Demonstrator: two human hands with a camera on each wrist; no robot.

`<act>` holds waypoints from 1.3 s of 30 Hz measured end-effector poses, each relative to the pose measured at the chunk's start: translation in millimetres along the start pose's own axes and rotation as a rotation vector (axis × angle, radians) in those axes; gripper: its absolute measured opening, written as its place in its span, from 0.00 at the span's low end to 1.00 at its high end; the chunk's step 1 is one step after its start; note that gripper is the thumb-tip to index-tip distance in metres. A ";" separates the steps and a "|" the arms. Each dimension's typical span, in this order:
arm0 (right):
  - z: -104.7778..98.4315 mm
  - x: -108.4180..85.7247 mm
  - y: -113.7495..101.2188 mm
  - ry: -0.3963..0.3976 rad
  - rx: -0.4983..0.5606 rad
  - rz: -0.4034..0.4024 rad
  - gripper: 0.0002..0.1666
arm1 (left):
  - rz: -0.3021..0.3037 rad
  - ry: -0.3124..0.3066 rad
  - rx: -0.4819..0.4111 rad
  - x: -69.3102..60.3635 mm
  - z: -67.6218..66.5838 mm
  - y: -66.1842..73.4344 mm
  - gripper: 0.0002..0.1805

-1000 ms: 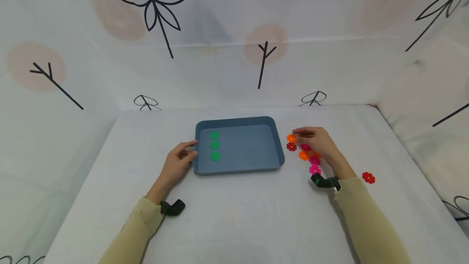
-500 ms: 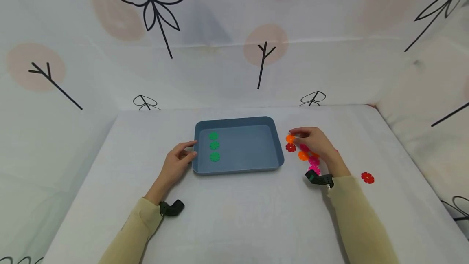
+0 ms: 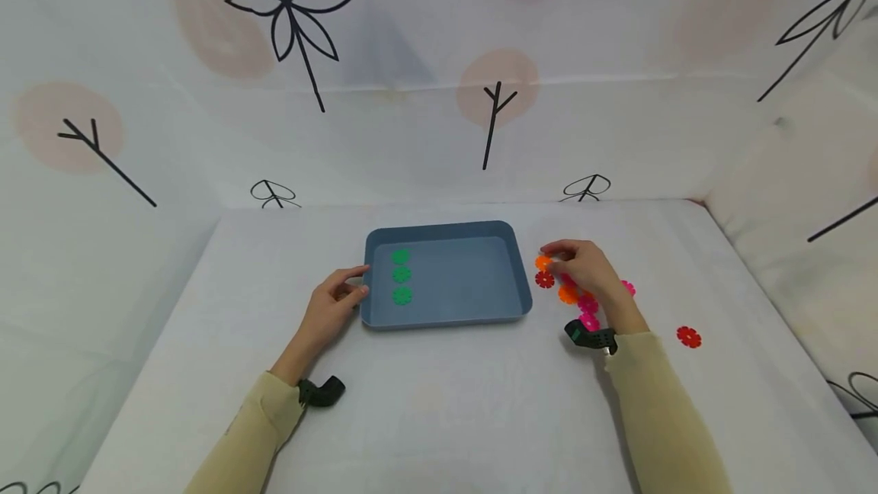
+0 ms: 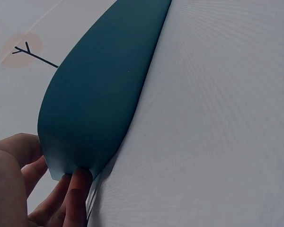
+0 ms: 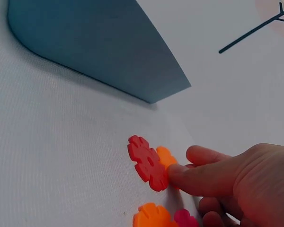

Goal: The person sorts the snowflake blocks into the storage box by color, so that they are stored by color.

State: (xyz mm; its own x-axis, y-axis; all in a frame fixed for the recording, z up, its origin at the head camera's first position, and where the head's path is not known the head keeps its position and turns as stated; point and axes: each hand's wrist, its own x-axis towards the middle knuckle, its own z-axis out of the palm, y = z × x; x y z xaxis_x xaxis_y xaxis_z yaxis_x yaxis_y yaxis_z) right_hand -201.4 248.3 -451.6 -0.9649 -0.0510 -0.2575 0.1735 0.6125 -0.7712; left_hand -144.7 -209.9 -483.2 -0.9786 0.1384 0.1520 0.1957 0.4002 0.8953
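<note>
My left hand touches the outer left wall of a blue-grey tray with relaxed fingers; the left wrist view shows the fingertips against its end. Inside the tray three green flower-shaped discs form a column near the left side. To the right of the tray, my right hand pinches an orange flower-shaped disc between thumb and index finger. A red flower-shaped disc lies right beside it, close to the thumb. Part of the orange disc is hidden behind the thumb in the right wrist view.
More orange and pink flower-shaped discs lie in a loose group under the right hand. One pink disc shows past the wrist, and a lone red disc lies farther right. White patterned cloth walls stand behind the white table.
My right hand and forearm have shifted slightly left, fingers closing in at the orange disc, and a pink disc behind the wrist has come into view. The left hand and tray stay put.
</note>
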 end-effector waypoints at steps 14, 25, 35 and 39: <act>1.9 -1.9 -0.4 0.014 -0.063 -0.029 0.21 | 0.013 0.008 -0.005 -1.8 1.5 0.2 0.21; -0.3 -1.9 1.0 0.019 -0.028 -0.006 0.20 | -0.002 -0.005 -0.004 -3.9 0.7 16.9 0.22; -5.4 -1.5 4.8 0.045 0.105 0.065 0.21 | -0.005 -0.022 -0.005 -9.1 -2.9 43.4 0.22; -6.7 -0.9 7.0 0.078 0.178 0.094 0.23 | 0.002 -0.020 -0.018 -7.7 -3.5 41.1 0.22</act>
State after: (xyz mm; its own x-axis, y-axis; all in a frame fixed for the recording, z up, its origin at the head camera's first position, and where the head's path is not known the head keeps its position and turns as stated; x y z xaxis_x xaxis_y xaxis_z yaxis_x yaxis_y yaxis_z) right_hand -200.6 257.9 -452.8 -0.9540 0.0647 -0.2928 0.2887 0.4623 -0.8384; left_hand -129.3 -197.6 -446.1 -0.9767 0.1577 0.1454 0.1963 0.3834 0.9025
